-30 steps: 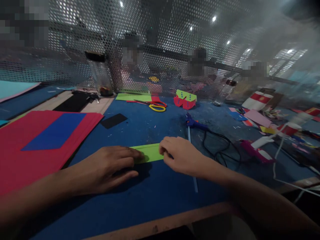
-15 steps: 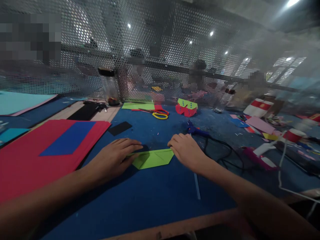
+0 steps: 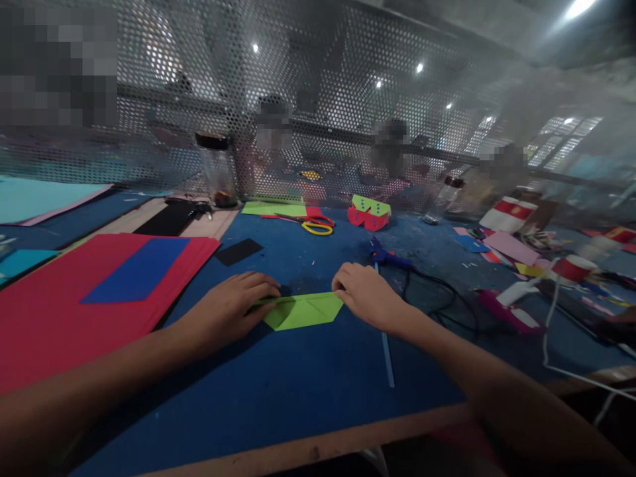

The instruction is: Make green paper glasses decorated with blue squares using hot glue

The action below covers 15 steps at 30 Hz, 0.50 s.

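Observation:
A folded lime-green paper (image 3: pixel 304 311) with slanted lower corners lies on the blue tabletop in front of me. My left hand (image 3: pixel 243 301) grips its left end, fingers bent over the top edge and thumb below. At the right end, my right hand (image 3: pixel 366 295) has its fingers curled together on the upper corner. Just beyond the right hand is a blue glue gun (image 3: pixel 390 257) with a black cord. A thin pale stick (image 3: pixel 387 361) runs from it, partly hidden under my right wrist. My fingers cover both ends of the paper.
Red sheets (image 3: pixel 59 318) with a blue strip (image 3: pixel 136 271) lie left. Scissors (image 3: pixel 315 226), a black card (image 3: pixel 239 252) and a green-and-red paper piece (image 3: pixel 368 213) sit ahead. Jars (image 3: pixel 218 172) stand by the perforated screen (image 3: pixel 328 86). Paper scraps (image 3: pixel 507 245) and a magenta tool (image 3: pixel 509 311) are right.
Both hands keep their places on the green paper's ends, with the right fingers slightly more curled. The whole view has shifted a little.

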Each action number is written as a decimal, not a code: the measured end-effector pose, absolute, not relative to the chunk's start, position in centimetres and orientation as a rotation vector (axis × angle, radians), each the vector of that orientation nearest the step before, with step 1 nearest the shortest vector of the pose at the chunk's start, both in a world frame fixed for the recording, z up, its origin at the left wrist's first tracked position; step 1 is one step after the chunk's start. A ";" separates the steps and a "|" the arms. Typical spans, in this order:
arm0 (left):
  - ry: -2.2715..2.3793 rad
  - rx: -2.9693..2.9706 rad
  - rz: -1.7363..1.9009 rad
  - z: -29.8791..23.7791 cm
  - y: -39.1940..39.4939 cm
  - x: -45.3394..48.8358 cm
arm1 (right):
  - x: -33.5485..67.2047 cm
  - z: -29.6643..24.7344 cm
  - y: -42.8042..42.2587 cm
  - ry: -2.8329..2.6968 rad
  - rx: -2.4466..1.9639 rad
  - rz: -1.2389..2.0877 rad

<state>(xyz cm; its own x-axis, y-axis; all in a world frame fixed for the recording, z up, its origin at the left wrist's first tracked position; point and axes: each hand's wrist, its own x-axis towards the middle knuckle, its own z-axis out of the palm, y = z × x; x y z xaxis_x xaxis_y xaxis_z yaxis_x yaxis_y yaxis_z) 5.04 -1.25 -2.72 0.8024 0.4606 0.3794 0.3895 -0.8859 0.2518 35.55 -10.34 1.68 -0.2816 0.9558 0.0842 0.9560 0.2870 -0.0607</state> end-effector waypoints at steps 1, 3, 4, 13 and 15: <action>0.670 2.805 0.662 -2.7 -1.3 5.1 | 35.6 1.8 -10.3 -2.428 -1.826 0.023; 0.684 2.751 0.667 -2.5 -1.4 5.3 | 35.5 2.0 -10.1 -2.416 -1.842 0.073; 0.700 2.721 0.669 -2.4 -1.5 5.4 | 35.5 2.1 -10.0 -2.411 -1.845 0.091; 0.966 2.271 0.587 -0.5 -2.1 5.7 | 35.5 4.3 -9.6 -2.320 -1.747 0.198; 0.964 2.152 0.560 -0.2 -2.2 5.7 | 35.4 5.1 -9.6 -2.291 -1.718 0.228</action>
